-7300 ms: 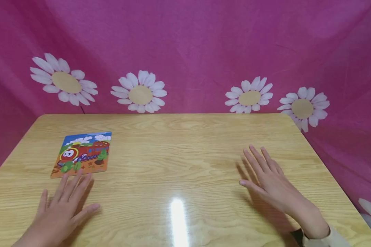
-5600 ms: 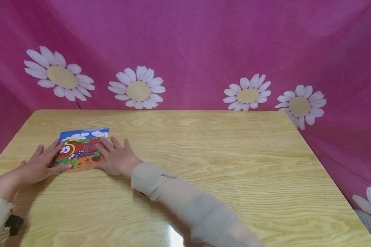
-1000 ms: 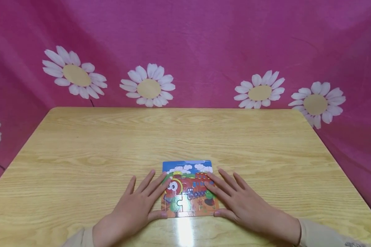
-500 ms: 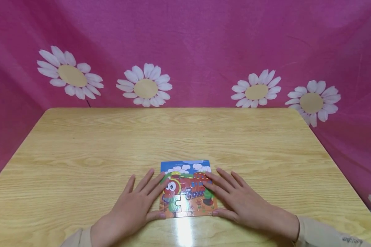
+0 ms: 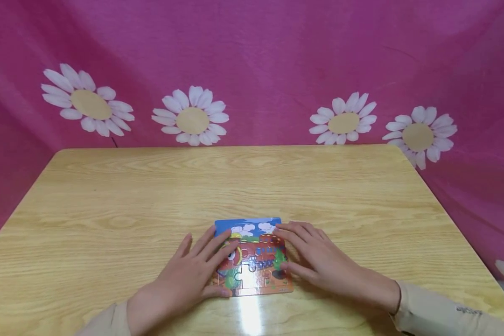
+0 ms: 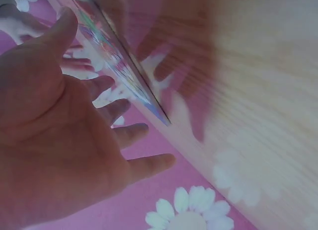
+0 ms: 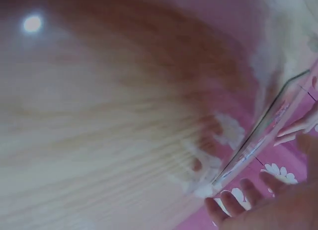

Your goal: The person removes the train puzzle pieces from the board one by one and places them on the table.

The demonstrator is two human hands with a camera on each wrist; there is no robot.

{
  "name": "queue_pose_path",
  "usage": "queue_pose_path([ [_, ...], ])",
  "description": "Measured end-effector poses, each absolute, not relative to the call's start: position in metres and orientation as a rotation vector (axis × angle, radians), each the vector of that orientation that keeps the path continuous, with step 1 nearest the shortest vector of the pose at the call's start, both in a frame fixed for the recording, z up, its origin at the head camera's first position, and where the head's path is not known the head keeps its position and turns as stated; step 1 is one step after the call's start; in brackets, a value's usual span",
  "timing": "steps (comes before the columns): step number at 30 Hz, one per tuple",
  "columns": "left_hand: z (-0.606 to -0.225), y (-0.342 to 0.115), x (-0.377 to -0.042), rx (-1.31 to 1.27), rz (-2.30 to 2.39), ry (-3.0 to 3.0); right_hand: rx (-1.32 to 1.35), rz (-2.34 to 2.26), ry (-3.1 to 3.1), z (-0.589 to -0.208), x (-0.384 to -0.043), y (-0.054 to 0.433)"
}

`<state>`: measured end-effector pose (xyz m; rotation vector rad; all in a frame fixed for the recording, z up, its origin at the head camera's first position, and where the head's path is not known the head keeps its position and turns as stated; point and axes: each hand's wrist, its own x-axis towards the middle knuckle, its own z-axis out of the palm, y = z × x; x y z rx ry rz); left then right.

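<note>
The left hand (image 5: 182,280) comes in from the lower left, a beige sleeve (image 5: 109,322) at its wrist. The puzzle (image 5: 253,276) lies just to its right, flat on the near part of the tabletop (image 5: 151,186), between the two hands. This hand is spread wide, its fingers nearly straight and apart; the fingertips reach over the puzzle's left edge and the thumb over its near left corner. The left wrist view shows the palm facing the puzzle's side, the fingers fanned and closed round nothing.

The puzzle shows blue sky and clouds at the far edge, a red train (image 5: 264,247) across the middle and orange ground nearest the person, with piece outlines visible. A bright reflection (image 5: 251,315) shines on the tabletop just below it.

The right hand (image 5: 332,261) lies to the puzzle's right, fingers slightly bent, thumb well apart from them. The index fingertip and thumb tip overlap the right edge; how firmly they press, I cannot tell.
</note>
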<state>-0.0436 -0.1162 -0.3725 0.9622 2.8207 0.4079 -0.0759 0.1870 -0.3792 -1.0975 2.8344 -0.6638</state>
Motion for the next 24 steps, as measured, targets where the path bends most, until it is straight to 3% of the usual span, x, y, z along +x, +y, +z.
queue_pose_path([
  [10,-0.368,-0.082,-0.059,1.135,0.299,2.710,-0.526,-1.198,2.660,-0.378,-0.102,0.161],
  [24,-0.364,-0.073,-0.068,1.076,0.288,2.633,-0.367,-1.179,2.619,-0.370,-0.108,0.160],
])
